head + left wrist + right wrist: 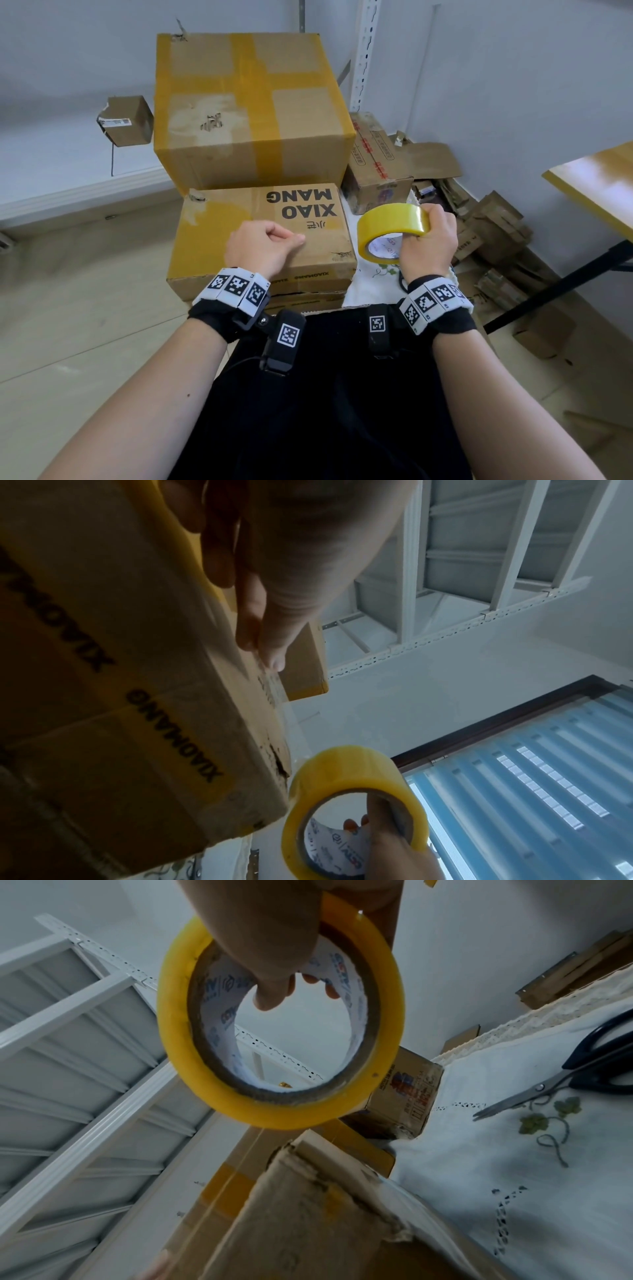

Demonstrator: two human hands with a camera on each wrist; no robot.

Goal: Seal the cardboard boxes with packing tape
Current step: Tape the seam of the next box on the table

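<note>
Right hand (430, 240) fingers hooked through tape roll (390, 233), beside box (260, 240). Left hand (263, 245) curled, perhaps pinching tape's end. Light, stiff, slick; best held through core.

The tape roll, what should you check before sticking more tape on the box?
1. Tape roll held firmly by the right hand, fingers through the core: ok.
2. Left hand holding the tape end down on the XIAO MANG box: cannot tell, its fingers are curled against the lid.
3. Box flaps closed flat: ok.
4. Scissors nearby on the white cloth for cutting: ok.
</note>
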